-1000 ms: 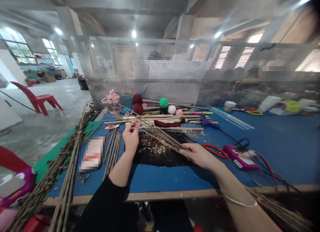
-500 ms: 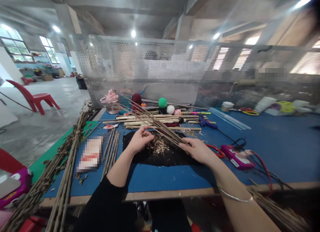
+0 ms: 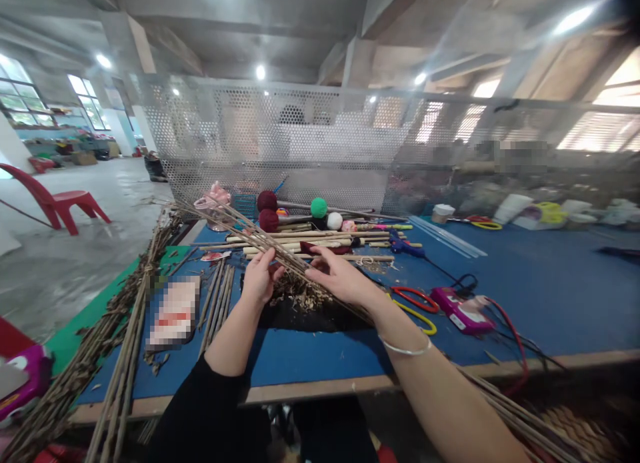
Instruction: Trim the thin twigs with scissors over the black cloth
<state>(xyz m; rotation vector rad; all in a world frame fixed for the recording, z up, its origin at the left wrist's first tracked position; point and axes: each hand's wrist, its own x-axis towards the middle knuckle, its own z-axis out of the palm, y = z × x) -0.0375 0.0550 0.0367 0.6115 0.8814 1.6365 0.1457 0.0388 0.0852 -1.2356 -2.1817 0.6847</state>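
Observation:
A loose bundle of thin brown stems [image 3: 250, 235] slants from upper left down to the right above a black cloth [image 3: 320, 320]. My right hand [image 3: 340, 276] is wrapped round the stems near their middle. Close to it on the left, my left hand [image 3: 260, 276] has its curled fingers and thumb against the same stems. Dry brown scraps [image 3: 305, 294] are piled on the cloth beneath both hands. Cut stems [image 3: 217, 303] lie on the blue table to the left of the cloth.
Long dry branches [image 3: 125, 336] cover the table's left side beside a blurred packet [image 3: 175, 313]. Behind the cloth are pale sticks [image 3: 300, 240], yarn balls [image 3: 319, 208] and a blue glue gun [image 3: 406, 245]. Scissors [image 3: 415, 298] and a purple power strip [image 3: 463, 310] lie right.
My right hand has moved left along with the stems, closer to my left hand. My left hand now touches the stems. Red and yellow scissor handles have come into fuller view.

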